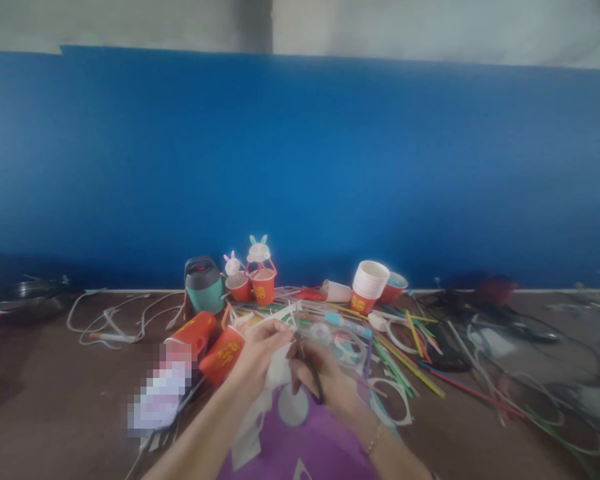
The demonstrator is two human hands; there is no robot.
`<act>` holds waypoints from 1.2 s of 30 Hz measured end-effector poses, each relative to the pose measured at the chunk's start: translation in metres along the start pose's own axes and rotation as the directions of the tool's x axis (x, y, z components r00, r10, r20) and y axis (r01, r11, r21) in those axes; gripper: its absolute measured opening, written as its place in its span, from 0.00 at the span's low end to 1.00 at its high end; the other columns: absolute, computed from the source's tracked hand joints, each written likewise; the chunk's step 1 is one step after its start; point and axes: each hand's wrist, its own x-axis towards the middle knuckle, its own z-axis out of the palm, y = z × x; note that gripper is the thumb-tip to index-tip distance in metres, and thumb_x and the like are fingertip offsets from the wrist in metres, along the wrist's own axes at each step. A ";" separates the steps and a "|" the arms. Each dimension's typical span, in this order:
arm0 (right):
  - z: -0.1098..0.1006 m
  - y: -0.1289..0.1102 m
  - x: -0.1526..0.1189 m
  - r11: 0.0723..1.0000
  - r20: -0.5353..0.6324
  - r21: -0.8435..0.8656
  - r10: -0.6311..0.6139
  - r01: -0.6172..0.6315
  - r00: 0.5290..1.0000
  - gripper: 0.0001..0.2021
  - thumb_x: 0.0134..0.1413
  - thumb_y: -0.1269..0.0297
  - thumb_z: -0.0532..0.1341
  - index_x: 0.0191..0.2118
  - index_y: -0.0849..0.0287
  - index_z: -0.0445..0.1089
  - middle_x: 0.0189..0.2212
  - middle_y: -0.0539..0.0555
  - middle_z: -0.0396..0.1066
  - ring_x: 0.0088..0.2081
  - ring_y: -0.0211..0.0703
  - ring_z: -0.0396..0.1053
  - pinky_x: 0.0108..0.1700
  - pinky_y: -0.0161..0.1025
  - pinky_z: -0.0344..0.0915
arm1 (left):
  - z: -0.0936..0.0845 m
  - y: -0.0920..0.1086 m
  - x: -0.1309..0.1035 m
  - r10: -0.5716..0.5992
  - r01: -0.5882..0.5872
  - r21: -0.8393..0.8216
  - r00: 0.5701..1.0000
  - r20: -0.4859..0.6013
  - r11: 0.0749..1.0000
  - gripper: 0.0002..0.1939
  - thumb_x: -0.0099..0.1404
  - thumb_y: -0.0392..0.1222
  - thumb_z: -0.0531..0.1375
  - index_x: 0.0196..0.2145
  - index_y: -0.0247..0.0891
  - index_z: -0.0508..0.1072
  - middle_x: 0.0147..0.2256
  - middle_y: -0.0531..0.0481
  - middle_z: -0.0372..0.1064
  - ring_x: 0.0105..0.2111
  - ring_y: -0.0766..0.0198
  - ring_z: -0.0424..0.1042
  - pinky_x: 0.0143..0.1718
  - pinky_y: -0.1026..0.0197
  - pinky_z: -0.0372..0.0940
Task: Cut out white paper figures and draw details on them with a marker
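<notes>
The left hand (267,343) pinches a piece of white paper (279,368) between thumb and fingers, with the paper hanging below the fingertips on the near side. The right hand (323,373) is closed around dark-handled scissors (314,381), just right of the paper; the blades point far and left, towards the left fingers. Blur hides how wide the blades stand, and I cannot tell whether they touch the paper.

Below the hands, on the near side, lies a purple sheet (325,443). A white disc (293,406) with a bluish rim rests on it, near the held paper, and a strip of pale paper (247,448) lies at its left. A white cut-out ring (404,415) sits to the right of the right hand.

Left of the left hand, two red cups lie on their sides — the nearer one (223,355) partly behind the forearm, the other (197,330) farther left. Beyond them stands a teal container (205,291), with a red cup bearing a rabbit figure (263,285) to its right. At the far right of the hands are a stack of paper cups (370,283), a blue tube (347,325) and scattered coloured sticks (413,368) — yellow and green among them — on the brown table (100,400).
</notes>
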 end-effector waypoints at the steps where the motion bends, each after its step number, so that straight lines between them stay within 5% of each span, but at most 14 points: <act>1: 0.000 0.000 0.000 1.000 0.008 0.000 -0.001 0.001 1.000 0.09 0.47 0.60 0.62 0.28 0.58 0.62 0.16 0.41 0.57 0.15 0.31 0.60 0.19 0.30 0.61 | 0.000 0.001 0.000 -0.010 0.010 -0.001 1.000 0.007 1.000 0.12 0.52 0.45 0.67 0.25 0.36 0.69 0.20 0.53 0.66 0.19 0.67 0.64 0.18 0.67 0.58; 36: -0.001 -0.002 -0.002 0.998 0.031 -0.038 0.044 -0.042 0.999 0.13 0.48 0.56 0.61 0.25 0.58 0.60 0.11 0.40 0.52 0.12 0.29 0.52 0.16 0.29 0.48 | -0.012 0.006 0.005 -0.039 0.039 0.055 0.999 -0.003 0.998 0.10 0.50 0.41 0.69 0.25 0.35 0.71 0.23 0.52 0.70 0.23 0.69 0.66 0.27 0.67 0.58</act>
